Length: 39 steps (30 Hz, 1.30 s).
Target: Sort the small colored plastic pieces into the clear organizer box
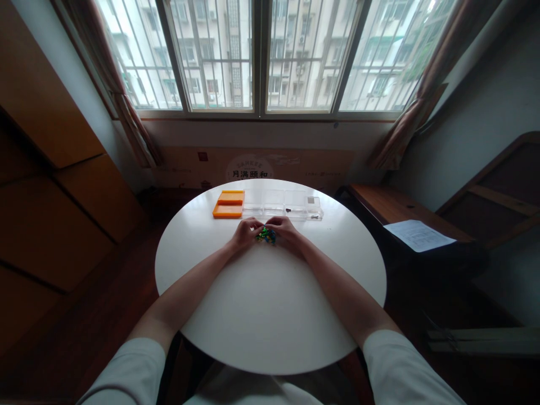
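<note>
A small heap of green, blue and yellow pieces (266, 237) lies on the white round table (270, 315); they are too small to name. My left hand (248, 231) is at the heap's left edge, fingers closed in a pinch. From the right, my right hand (283, 226) meets it with its fingertips pressed together just above the pieces. What the fingertips hold is too small to make out. Beyond my hands sits an open orange case (228, 209). To its right stands a row of open clear plastic boxes (274, 209), with a small dark item in one.
A wooden bench (405, 208) stands to the right of the table, with a printed paper sheet (417, 235) on it. A long cardboard box (181, 163) leans under the barred window. Wooden cabinets (84, 197) line the left side.
</note>
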Each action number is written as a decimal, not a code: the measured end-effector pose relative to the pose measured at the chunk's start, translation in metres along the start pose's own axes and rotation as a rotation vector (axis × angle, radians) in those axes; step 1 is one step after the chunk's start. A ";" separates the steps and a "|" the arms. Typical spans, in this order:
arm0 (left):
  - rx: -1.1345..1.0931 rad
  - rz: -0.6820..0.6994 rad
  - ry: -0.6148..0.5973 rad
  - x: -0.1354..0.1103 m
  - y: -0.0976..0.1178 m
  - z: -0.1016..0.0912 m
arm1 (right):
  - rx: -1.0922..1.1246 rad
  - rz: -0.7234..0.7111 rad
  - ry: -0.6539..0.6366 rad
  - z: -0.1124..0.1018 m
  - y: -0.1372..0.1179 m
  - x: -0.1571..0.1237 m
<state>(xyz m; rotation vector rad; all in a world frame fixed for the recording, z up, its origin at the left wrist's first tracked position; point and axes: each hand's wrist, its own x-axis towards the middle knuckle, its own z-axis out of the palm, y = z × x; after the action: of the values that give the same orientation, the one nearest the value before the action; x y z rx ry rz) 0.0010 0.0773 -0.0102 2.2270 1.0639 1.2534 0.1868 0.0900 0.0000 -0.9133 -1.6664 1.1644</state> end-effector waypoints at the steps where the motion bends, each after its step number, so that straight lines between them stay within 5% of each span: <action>1: -0.001 0.000 0.002 0.000 0.000 0.000 | 0.004 0.002 -0.002 0.000 0.000 0.000; 39: -0.013 0.006 0.021 0.000 0.000 0.000 | 0.028 0.027 -0.009 -0.001 0.001 -0.002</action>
<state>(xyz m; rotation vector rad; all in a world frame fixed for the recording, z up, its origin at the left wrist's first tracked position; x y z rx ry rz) 0.0012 0.0773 -0.0106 2.2143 1.0544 1.2852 0.1884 0.0885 -0.0010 -0.9167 -1.6456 1.2089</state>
